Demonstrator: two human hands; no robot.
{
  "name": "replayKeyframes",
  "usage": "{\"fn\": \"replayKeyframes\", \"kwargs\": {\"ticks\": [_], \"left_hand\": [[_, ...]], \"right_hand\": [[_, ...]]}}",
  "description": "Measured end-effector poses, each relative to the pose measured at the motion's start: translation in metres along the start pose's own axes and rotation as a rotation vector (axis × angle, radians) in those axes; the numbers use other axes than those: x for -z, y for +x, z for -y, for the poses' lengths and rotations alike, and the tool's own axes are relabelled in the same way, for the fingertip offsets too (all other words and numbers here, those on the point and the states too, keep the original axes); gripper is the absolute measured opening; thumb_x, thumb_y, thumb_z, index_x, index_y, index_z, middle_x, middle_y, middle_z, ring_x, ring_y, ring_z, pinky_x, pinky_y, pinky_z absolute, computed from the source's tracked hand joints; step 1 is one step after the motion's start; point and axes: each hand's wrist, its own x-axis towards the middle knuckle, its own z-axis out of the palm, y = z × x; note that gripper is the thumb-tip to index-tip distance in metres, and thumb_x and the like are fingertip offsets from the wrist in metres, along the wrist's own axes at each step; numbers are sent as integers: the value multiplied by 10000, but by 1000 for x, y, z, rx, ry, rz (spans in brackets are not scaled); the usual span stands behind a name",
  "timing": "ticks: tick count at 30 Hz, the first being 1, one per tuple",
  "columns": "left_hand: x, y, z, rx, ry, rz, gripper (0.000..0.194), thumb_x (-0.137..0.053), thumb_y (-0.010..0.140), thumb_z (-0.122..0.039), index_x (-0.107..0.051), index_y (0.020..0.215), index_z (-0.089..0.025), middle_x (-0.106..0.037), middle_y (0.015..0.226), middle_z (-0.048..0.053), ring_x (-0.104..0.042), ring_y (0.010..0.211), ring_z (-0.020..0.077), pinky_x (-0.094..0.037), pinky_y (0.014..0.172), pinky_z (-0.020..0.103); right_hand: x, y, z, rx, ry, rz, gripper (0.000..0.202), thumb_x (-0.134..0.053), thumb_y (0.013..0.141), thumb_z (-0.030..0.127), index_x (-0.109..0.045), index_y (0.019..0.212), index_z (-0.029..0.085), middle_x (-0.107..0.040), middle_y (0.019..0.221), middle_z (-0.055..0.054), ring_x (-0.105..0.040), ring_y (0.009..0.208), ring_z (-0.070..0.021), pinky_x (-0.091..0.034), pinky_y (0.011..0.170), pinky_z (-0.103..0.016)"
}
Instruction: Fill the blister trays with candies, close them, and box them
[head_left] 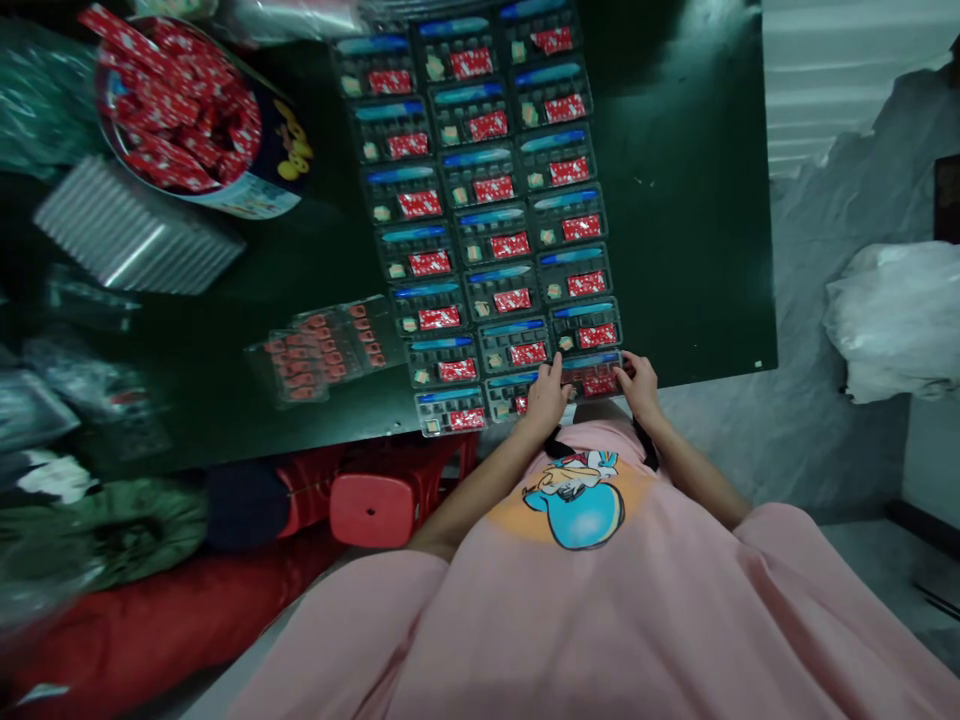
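Note:
Clear plastic trays (510, 245) lie in three columns on the dark green table, each holding a blue pen, a red patterned packet and a small pale piece. At the near right corner is the nearest tray (592, 372), whose contents look duller, as if under a clear layer. My left hand (547, 400) rests at that tray's left side, index finger stretched out and thumb apart, partly covering the neighbouring tray (514, 393). At its right end, my right hand (639, 385) pinches the edge between thumb and fingers.
A tub (277, 150) full of red packets stands at the back left. Beside it are stacked clear plastic pieces (142, 230) and flat packs of small red pieces (307, 355). A red stool (373, 510) stands below the table edge; a white bag (896, 320) lies at right.

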Motion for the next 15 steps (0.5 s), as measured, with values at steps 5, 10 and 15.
{"fn": "replayKeyframes", "kwargs": {"ticks": [5, 10, 15], "left_hand": [[3, 4, -3, -56, 129, -16, 643, -675, 800, -200, -476, 1410, -183, -532, 1147, 144, -558, 1024, 275, -453, 892, 373], [1, 13, -16, -130, 71, 57, 616, -683, 809, -217, -486, 1390, -161, -528, 1144, 151, -547, 1032, 278, -441, 895, 377], [-6, 18, -41, -225, 118, 163, 697, -754, 759, -268, -484, 1389, -146, -540, 1188, 190, -557, 1057, 316, -457, 871, 413]], "right_hand": [[-5, 2, -6, -6, -35, 5, 418, -571, 820, 300, -637, 1202, 142, -578, 951, -77, -551, 762, -173, -497, 799, -341], [8, 7, -17, -31, -109, -47, 422, -519, 807, 290, -648, 1179, 139, -615, 962, -99, -568, 792, -185, -498, 833, -357], [29, 15, -33, -83, -235, -135, 459, -510, 764, 329, -667, 1150, 135, -649, 978, -121, -591, 787, -191, -497, 839, -360]]}}
